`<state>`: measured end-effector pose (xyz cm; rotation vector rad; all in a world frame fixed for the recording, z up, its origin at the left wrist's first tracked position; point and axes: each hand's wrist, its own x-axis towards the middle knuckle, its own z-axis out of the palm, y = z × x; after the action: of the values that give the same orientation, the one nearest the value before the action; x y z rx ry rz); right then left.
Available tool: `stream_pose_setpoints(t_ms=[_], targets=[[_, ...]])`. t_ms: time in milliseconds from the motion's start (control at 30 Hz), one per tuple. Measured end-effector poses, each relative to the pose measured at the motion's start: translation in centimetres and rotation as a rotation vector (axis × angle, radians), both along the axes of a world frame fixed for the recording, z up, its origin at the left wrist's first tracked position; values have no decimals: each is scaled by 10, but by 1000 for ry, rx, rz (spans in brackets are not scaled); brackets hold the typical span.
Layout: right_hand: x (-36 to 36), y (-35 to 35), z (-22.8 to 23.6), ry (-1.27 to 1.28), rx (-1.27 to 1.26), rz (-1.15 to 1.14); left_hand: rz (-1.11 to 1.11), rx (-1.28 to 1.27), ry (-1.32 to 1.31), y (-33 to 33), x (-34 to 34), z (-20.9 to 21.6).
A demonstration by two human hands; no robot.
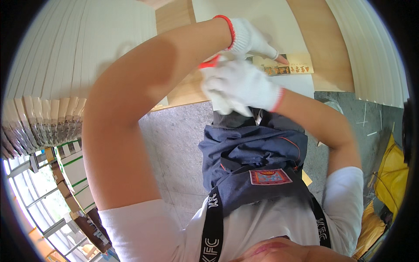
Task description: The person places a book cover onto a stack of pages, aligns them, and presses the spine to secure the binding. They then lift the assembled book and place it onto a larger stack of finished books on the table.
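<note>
My left hand [257,43], in a white knit glove with a red cuff, reaches across the wooden table [329,48]. A bare fingertip stretches out and presses on a cream printed strip [301,63] with dark and brown print. The strip lies on a white sheet [301,82]. Just nearer to me is my gloved right hand [246,83], smeared by motion. Its fingers look closed around something white with a red edge [210,62]; blur hides what it is. The right hand covers the strip's left end.
Stacked pale sheets [56,48] fill the left side, with folded edges facing me. Another stack [371,48] stands at the right, and a large white sheet [248,15] lies at the back. Below are the grey floor [170,144], with paper scraps, and a yellow bag [388,174] at the right.
</note>
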<state>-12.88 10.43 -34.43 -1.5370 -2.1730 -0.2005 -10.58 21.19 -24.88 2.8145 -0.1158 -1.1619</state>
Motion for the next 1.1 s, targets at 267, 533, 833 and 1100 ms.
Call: stream_pose_setpoints(t_ms=[267,533,833,1100], targets=[[-2,-6,3,-114,8,-75,-179,-84,-88,20,3,-24],[46,-35,-6,-46,87,-66,539,-48,151,-28,5,34],[169,-164,7,-219,-127,-442,-443,150,-30,-7,5,-1],[110,-131,30,-110,-111,-416,-460,273,-133,-10,-6,-10]])
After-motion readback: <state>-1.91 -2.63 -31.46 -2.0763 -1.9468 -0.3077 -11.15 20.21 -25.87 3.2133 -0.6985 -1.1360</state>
